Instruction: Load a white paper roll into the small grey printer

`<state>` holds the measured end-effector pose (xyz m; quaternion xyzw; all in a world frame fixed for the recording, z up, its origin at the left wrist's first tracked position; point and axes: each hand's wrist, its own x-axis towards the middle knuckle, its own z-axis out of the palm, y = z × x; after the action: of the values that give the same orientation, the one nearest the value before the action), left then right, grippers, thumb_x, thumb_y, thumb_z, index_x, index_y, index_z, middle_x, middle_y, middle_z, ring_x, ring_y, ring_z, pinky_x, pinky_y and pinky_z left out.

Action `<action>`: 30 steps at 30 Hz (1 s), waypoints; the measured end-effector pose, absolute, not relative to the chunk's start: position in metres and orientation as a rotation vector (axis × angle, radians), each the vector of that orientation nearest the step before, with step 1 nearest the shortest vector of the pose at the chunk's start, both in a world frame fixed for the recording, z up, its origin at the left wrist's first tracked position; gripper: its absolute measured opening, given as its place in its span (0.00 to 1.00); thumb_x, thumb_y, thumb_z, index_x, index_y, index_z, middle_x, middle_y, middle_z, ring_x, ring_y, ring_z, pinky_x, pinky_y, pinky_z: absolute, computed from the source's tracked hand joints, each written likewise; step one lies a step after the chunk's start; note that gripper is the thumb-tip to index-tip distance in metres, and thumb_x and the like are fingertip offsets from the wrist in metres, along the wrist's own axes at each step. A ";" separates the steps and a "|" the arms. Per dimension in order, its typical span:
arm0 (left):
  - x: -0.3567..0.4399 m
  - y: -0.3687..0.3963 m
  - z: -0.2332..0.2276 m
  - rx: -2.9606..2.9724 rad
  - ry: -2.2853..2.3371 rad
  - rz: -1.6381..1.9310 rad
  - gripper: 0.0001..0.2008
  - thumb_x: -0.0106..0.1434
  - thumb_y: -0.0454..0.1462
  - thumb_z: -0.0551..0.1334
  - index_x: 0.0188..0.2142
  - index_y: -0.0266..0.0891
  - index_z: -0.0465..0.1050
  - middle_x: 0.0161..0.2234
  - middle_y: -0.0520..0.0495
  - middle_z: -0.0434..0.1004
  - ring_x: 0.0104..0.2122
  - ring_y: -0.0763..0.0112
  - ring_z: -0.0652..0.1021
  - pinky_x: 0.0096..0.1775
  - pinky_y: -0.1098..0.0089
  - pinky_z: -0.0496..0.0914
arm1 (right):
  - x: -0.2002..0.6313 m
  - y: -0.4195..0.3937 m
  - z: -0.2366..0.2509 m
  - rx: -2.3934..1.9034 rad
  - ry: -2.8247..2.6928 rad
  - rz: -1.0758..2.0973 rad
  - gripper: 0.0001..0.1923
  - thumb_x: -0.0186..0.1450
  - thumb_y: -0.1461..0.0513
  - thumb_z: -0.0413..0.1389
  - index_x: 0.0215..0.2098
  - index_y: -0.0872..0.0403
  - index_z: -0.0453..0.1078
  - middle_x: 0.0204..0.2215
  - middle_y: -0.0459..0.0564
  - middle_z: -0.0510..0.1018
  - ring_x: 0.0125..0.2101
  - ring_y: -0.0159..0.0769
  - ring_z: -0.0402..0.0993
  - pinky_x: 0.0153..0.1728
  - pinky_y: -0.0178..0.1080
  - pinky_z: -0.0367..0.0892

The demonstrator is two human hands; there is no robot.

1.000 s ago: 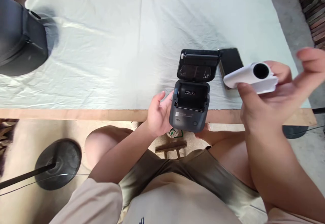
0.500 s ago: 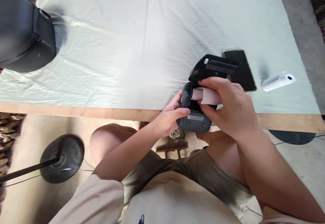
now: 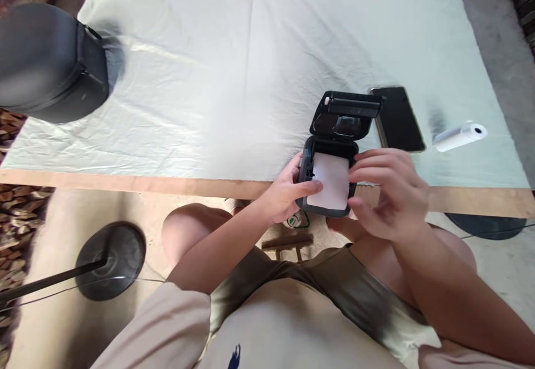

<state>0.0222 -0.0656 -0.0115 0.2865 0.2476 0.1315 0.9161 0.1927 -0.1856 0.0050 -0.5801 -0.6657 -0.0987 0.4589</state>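
A small dark printer (image 3: 338, 118) sits at the table's near edge with its lid tipped open toward the far side. A white sheet of paper (image 3: 332, 188) lies pulled out of its bay over the front of the body. My left hand (image 3: 288, 193) grips the printer's left side, thumb on the paper's near left corner. My right hand (image 3: 390, 193) is at the printer's right side, fingers on the paper's right edge. A second white paper roll (image 3: 460, 136) lies loose on the cloth to the right.
A black phone (image 3: 397, 118) lies flat just right of the printer's lid. A black helmet-like case (image 3: 50, 62) sits at the far left of the white cloth (image 3: 217, 68). A wooden table edge (image 3: 125, 182) runs across; a round black stand base (image 3: 111, 260) is on the floor.
The right hand put a roll into the printer's bay and drew its paper out over the front. The other roll was left on the cloth at the right.
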 end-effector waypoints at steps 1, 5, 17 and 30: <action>0.022 -0.065 -0.011 0.597 0.513 0.262 0.42 0.46 0.41 0.88 0.56 0.44 0.73 0.44 0.50 0.84 0.42 0.66 0.83 0.46 0.66 0.76 | 0.197 -0.186 0.001 -1.467 -1.522 -0.253 0.09 0.72 0.52 0.62 0.45 0.46 0.71 0.38 0.49 0.79 0.43 0.45 0.82 0.44 0.50 0.75; 0.024 -0.065 -0.010 0.631 0.540 0.227 0.44 0.43 0.40 0.89 0.57 0.45 0.73 0.46 0.49 0.84 0.45 0.64 0.83 0.49 0.64 0.77 | 0.215 -0.174 -0.014 -1.599 -1.182 -0.223 0.19 0.72 0.45 0.58 0.56 0.41 0.64 0.50 0.52 0.73 0.48 0.45 0.79 0.43 0.49 0.78; 0.018 -0.067 -0.015 0.620 0.541 0.281 0.48 0.40 0.38 0.89 0.60 0.45 0.74 0.42 0.51 0.85 0.39 0.69 0.84 0.43 0.69 0.76 | 0.213 -0.144 -0.031 -1.422 -0.924 0.614 0.19 0.70 0.45 0.58 0.53 0.45 0.70 0.50 0.51 0.82 0.49 0.43 0.85 0.46 0.46 0.84; 0.022 -0.071 -0.020 0.646 0.505 0.344 0.46 0.55 0.58 0.83 0.66 0.43 0.73 0.54 0.41 0.89 0.46 0.55 0.89 0.40 0.66 0.78 | 0.198 -0.165 -0.007 -1.523 -1.109 0.752 0.33 0.62 0.47 0.72 0.61 0.44 0.72 0.43 0.47 0.79 0.35 0.35 0.79 0.28 0.34 0.76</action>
<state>0.0218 -0.0707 -0.0196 0.3124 0.2444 0.1662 0.9028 0.1979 -0.1652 -0.0069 -0.6375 -0.4641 0.3147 0.5284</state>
